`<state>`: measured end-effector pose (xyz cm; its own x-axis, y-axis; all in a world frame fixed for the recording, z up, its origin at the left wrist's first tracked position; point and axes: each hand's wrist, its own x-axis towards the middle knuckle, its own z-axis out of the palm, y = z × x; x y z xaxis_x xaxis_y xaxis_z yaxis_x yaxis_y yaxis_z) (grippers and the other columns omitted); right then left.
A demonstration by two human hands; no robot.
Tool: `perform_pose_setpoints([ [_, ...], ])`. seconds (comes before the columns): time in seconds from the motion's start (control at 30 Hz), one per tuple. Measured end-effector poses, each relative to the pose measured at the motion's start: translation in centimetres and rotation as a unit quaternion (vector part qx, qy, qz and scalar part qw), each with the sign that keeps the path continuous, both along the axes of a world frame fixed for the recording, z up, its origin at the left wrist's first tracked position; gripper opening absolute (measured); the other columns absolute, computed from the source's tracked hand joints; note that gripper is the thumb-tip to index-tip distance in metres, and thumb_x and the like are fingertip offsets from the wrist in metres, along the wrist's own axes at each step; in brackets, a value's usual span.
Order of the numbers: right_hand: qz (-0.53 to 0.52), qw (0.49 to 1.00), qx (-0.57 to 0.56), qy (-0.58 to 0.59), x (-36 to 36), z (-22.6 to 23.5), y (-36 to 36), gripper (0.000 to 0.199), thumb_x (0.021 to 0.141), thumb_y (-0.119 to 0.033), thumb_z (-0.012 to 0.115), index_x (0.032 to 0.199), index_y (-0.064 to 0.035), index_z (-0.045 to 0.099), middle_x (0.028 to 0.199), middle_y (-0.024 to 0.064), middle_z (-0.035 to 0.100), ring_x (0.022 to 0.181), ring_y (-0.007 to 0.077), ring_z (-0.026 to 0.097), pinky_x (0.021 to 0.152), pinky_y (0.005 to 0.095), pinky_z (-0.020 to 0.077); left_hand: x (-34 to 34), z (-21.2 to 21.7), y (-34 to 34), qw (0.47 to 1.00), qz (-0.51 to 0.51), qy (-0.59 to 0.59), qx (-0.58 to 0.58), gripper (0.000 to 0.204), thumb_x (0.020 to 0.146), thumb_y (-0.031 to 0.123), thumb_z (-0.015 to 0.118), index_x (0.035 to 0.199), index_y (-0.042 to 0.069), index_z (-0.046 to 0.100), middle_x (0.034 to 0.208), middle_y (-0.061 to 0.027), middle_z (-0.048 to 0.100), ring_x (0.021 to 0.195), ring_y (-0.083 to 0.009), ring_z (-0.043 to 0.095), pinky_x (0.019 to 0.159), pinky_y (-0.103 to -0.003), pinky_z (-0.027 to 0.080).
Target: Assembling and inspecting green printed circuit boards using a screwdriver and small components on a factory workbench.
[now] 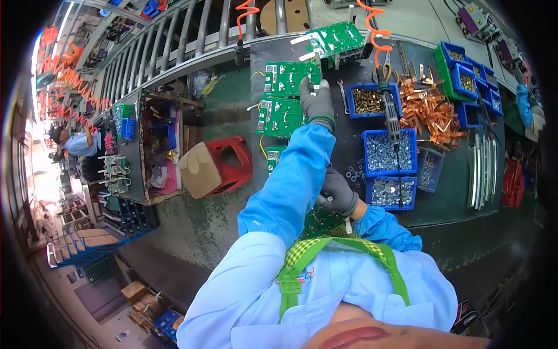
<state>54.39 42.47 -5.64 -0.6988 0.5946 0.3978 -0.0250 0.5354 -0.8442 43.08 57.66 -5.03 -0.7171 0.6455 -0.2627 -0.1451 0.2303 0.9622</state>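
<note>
My left hand (317, 102), in a grey glove, reaches to the right edge of a green circuit board (285, 79). Its fingers are bent around a small pale part (315, 88) too small to name. Closer to my body, my right hand (340, 195), also gloved, is curled, with a small shiny piece (329, 199) at the fingertips. Below it lies another green board (322, 224), partly hidden by my arm. A second board (282, 116) sits just nearer than the far one, and a third (273, 156) is mostly covered by my left sleeve.
Blue bins hold brass screws (367, 101), washers (388, 152) and silver hardware (392, 193). A power screwdriver (390, 113) hangs over them on an orange coiled hose. Copper strips (433, 113) are heaped to the right. Stacked boards (337, 42) stand at the back; a red stool (224, 166) is left.
</note>
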Motion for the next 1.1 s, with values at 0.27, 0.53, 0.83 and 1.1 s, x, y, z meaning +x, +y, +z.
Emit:
perform_pose_setpoints([
  [0.27,0.085,0.987,-0.008,-0.137,1.2,2.4,0.9,0.022,0.067,-0.021,0.067,0.084,-0.0098,0.059,0.081,0.0072,0.058,0.080,0.0258,0.055,0.082,0.0384,0.0397,-4.0,9.0,-2.0,0.952,-0.174,0.236,0.089,0.070,0.073,0.027,0.069,0.129,0.003,0.036,0.128,-0.0198,0.042,0.117,-0.0312,0.043,0.097,-0.036,0.035],
  [0.53,0.001,0.992,0.039,-0.124,0.8,-0.1,0.1,0.022,0.070,-0.024,0.063,0.088,-0.0116,0.058,0.090,0.0049,0.061,0.089,0.0273,0.056,0.085,0.0392,0.0388,-20.9,-2.6,-1.9,0.892,-0.254,0.317,-0.198,0.054,0.080,0.042,0.057,0.120,0.006,0.049,0.116,-0.0185,0.053,0.111,-0.0291,0.050,0.093,-0.036,0.039],
  [0.83,-0.122,0.991,-0.008,-0.058,0.1,-1.3,-1.2,0.014,0.071,-0.018,0.063,0.076,-0.0073,0.054,0.075,0.0085,0.054,0.081,0.0299,0.053,0.074,0.0389,0.0416,-20.3,-8.6,-2.0,0.904,-0.319,0.199,-0.204,0.037,0.085,0.030,0.055,0.110,0.002,0.056,0.098,-0.0125,0.062,0.091,-0.0207,0.058,0.077,-0.032,0.044],
  [1.1,-0.220,0.973,-0.070,-0.027,0.1,-0.5,-3.1,0.011,0.079,-0.015,0.053,0.080,-0.0043,0.054,0.083,0.0120,0.054,0.082,0.0302,0.053,0.073,0.0369,0.0415,-22.4,-5.6,-9.3,0.961,-0.161,0.225,-0.026,0.059,0.079,0.037,0.063,0.122,0.000,0.045,0.108,-0.0142,0.058,0.096,-0.0212,0.055,0.080,-0.032,0.045],
])
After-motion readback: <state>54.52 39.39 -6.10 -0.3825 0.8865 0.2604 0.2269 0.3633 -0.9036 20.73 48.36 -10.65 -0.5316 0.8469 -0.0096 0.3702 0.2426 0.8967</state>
